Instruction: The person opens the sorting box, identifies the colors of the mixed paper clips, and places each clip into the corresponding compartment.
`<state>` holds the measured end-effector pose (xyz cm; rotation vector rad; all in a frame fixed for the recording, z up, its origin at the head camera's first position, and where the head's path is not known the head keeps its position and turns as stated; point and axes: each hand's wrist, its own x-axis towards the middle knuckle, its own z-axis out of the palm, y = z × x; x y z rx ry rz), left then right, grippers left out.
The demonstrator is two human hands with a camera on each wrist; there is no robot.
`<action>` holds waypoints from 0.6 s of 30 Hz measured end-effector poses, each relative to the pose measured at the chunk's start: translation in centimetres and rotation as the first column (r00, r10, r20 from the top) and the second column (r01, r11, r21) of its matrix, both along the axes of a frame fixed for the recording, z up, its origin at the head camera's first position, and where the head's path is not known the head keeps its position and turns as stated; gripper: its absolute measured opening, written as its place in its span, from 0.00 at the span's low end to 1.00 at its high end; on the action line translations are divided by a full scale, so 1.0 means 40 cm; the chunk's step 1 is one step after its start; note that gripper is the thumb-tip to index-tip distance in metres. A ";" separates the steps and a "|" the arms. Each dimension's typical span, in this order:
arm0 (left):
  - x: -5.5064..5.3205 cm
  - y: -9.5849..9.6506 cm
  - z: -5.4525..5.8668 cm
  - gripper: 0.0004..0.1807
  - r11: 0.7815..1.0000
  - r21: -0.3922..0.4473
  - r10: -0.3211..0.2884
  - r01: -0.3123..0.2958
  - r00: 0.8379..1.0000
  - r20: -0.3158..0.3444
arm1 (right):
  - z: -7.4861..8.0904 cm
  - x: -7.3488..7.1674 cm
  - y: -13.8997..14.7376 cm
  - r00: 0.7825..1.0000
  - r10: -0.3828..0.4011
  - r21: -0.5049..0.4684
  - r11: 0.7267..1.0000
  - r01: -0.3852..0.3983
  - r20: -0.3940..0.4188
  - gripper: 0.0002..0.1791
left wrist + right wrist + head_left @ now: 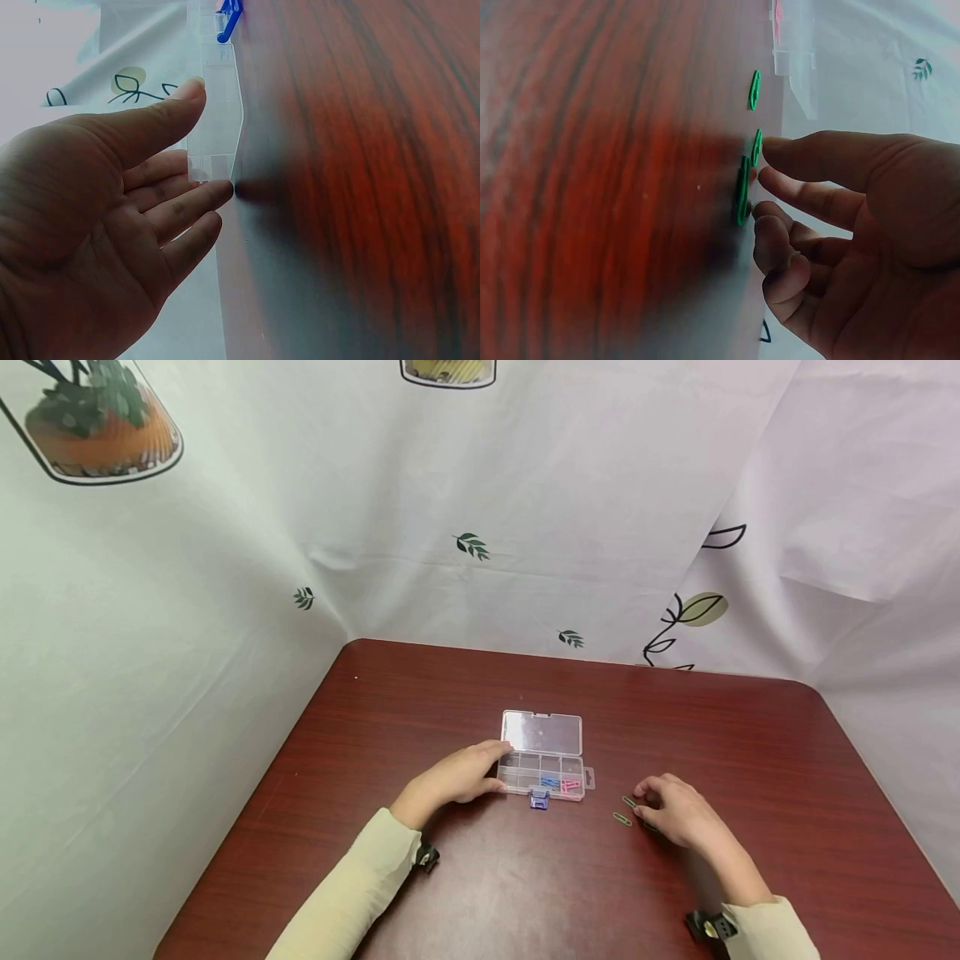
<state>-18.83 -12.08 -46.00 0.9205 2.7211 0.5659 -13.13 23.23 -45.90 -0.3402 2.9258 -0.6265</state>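
A clear plastic compartment box [528, 762] lies on the table with its lid [542, 732] raised at the back. My left hand [468, 771] holds its left end, thumb at the front corner and fingers by the hinge side. Blue paper clips [550, 782] and pink paper clips [570, 786] lie in the box's right front compartments. My right hand [675, 810] is low over the table, thumb and index fingertips apart beside a green paper clip [628, 801]. A second green paper clip [622, 819] lies nearer; a third green paper clip [742, 191] sits below the fingers.
The box's blue latch [539, 799] hangs open at its front, and a clear hanging tab [589, 777] sticks out on the right. Behind the reddish-brown table [420, 693] hangs white cloth [570, 527] with leaf prints.
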 end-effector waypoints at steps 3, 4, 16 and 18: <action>-0.001 0.000 0.000 0.34 1.000 -0.002 0.001 -0.001 1.000 -0.002 | -0.002 0.000 -0.002 1.000 -0.008 0.000 1.000 0.008 0.016 0.08; -0.001 0.001 -0.001 0.34 1.000 -0.001 0.000 0.000 1.000 -0.002 | -0.003 -0.001 -0.002 1.000 -0.010 -0.001 1.000 0.010 0.017 0.08; 0.003 0.001 0.004 0.34 1.000 -0.005 0.010 -0.010 1.000 0.010 | -0.003 -0.011 -0.007 0.998 -0.032 -0.001 0.999 0.032 0.053 0.06; 0.003 0.001 0.005 0.34 1.000 -0.005 0.013 -0.012 1.000 0.014 | -0.001 -0.014 -0.009 0.997 -0.034 0.007 0.999 0.033 0.066 0.06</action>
